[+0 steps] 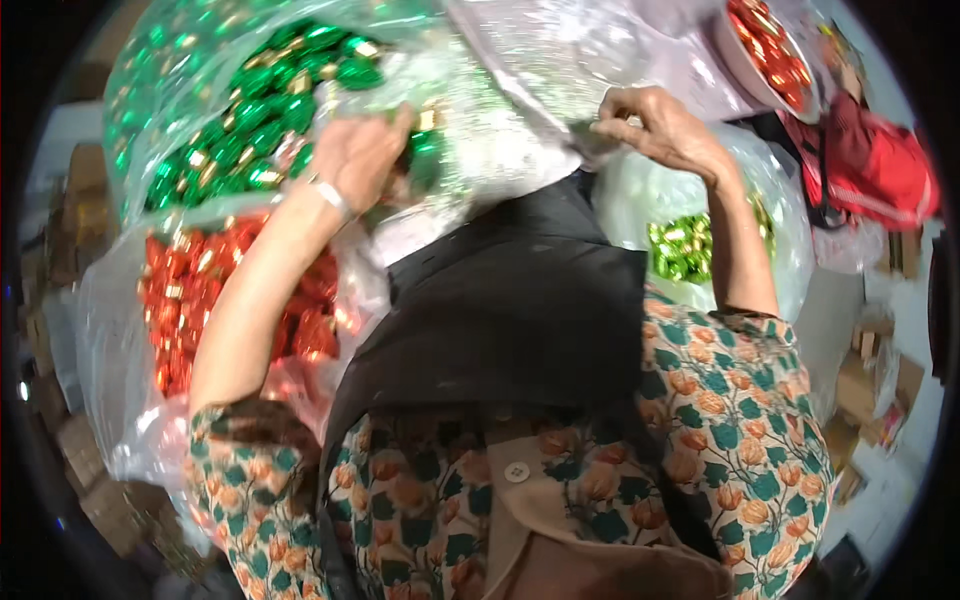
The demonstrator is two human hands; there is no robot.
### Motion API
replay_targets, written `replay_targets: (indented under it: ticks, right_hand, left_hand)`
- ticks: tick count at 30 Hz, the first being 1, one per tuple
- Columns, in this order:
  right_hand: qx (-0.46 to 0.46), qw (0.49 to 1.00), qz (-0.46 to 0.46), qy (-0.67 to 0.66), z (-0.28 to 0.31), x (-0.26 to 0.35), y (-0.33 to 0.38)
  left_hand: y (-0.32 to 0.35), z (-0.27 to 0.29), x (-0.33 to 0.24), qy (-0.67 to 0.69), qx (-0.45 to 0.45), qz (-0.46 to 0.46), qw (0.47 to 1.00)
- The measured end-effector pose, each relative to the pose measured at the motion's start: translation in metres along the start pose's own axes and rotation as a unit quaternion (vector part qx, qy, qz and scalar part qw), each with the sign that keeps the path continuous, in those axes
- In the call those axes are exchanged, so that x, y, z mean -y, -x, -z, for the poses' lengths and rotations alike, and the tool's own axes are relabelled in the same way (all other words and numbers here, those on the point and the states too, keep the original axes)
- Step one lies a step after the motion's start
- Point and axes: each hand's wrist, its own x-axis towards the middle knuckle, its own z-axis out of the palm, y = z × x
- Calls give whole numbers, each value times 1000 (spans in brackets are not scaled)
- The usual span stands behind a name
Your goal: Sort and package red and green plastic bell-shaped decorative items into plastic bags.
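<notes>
My left hand [355, 155] curls at 11 o'clock beside green foil-wrapped pieces [260, 110], which lie heaped in thin plastic toward 10. Its fingers are bent in and blurred; a green-and-gold piece [426, 148] shows just beside the fingertips, and I cannot tell whether I have hold of it. Between 1 and 2 o'clock, my right hand [660, 130] brings thumb and forefinger close together in a narrow pinch; what lies between them, if anything, I cannot tell.

Between my hands at 12 spreads a shiny, smeared silvery surface [500, 120], with the peak of my black apron [510, 320] just below it. Slick foil on such a surface could, I judge, slide from a loose left grip and roll toward the apron.

Colours could mix, too. Red foil pieces [190, 330] fill a clear bag [105, 350] at 9 o'clock, under my left forearm, while light-green pieces [685, 255] sit between 2 and 3, beside my right forearm. A dropped piece could land among the wrong ones, and a dragging elbow could snag the limp plastic and spill the red heap. A white bowl [735, 60] of red pieces stands well apart, near 2.
</notes>
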Motion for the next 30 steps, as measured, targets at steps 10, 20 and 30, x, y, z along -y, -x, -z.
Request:
replay_targets:
  ticks: [10, 20, 30]
  right_hand:
    - [13, 923, -374, 91, 1, -162, 169]
    - [145, 972, -165, -80, -242, -251, 172]
    - [25, 953, -300, 2, -308, -348, 195]
  left_hand:
    - [-10, -46, 18, -31, 125, 51, 990]
    - [-16, -17, -1, 157, 122, 85, 976]
    - [18, -18, 0, 186, 27, 105, 976]
